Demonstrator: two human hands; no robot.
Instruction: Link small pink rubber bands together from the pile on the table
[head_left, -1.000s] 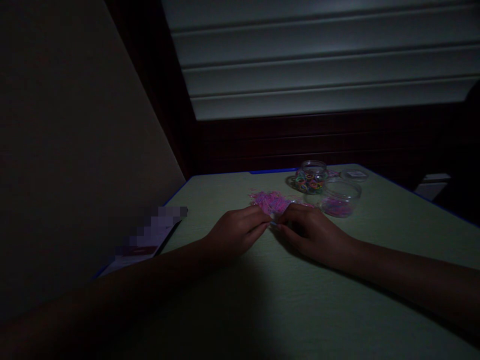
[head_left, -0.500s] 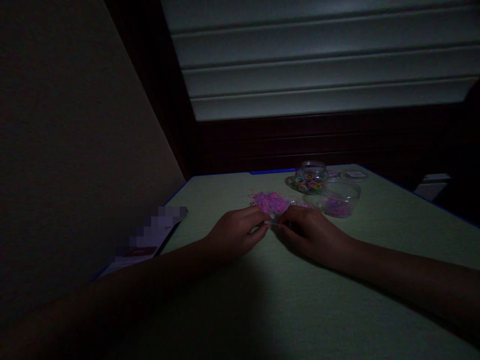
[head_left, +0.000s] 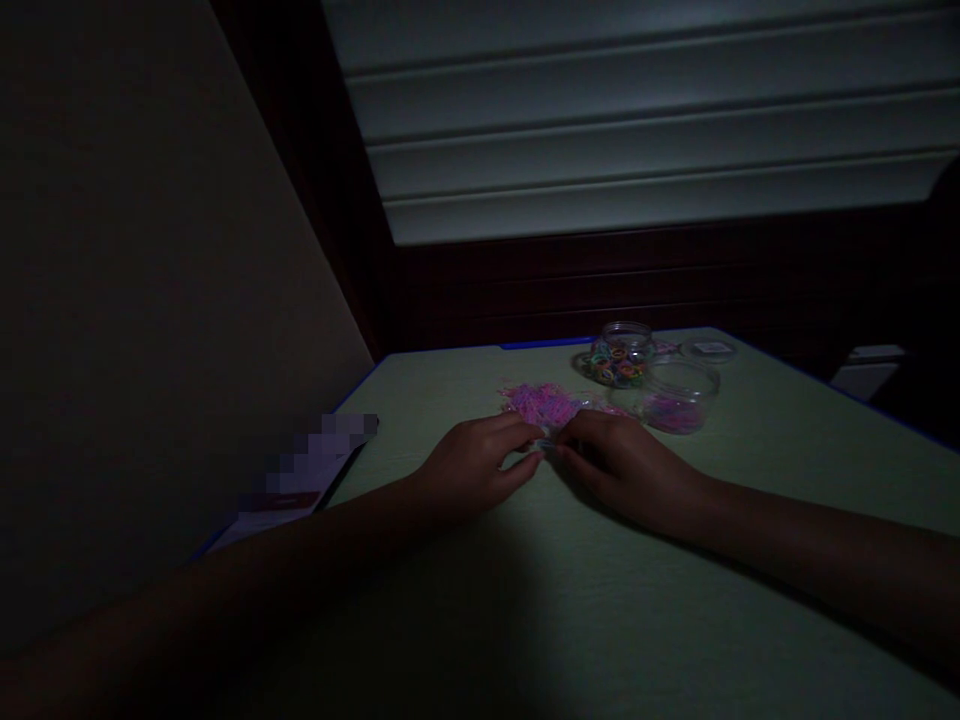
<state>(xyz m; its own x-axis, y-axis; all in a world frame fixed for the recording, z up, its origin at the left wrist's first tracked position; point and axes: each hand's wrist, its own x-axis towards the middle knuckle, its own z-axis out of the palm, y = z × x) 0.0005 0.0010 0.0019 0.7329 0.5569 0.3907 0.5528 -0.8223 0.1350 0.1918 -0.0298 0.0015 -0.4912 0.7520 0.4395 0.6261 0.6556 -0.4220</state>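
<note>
Over the green tabletop [head_left: 442, 400], both hands meet at a small, pale, thin thing [head_left: 545, 444], too dim and tiny to name. My left hand [head_left: 474, 468] pinches its near-left end between thumb and forefinger. The fingers of my right hand [head_left: 626, 462] are bent and pressed together at its other end. Just beyond the fingertips lies a loose heap of pink and purple small bands [head_left: 541, 402]. Behind my right hand stands a clear open jar [head_left: 681, 385] with pink bands in its bottom.
A second clear jar [head_left: 621, 360] holds multicoloured rings, with a clear round lid [head_left: 710, 349] to its right. Papers [head_left: 289, 490] lie along the table's left edge. A wall rises at left, and a slatted panel [head_left: 637, 130] stands behind the table. The light is very dim.
My left thumb and forefinger have spread slightly around the small pale thing. My right hand has hardly moved, and the jars and heap stay put.
</note>
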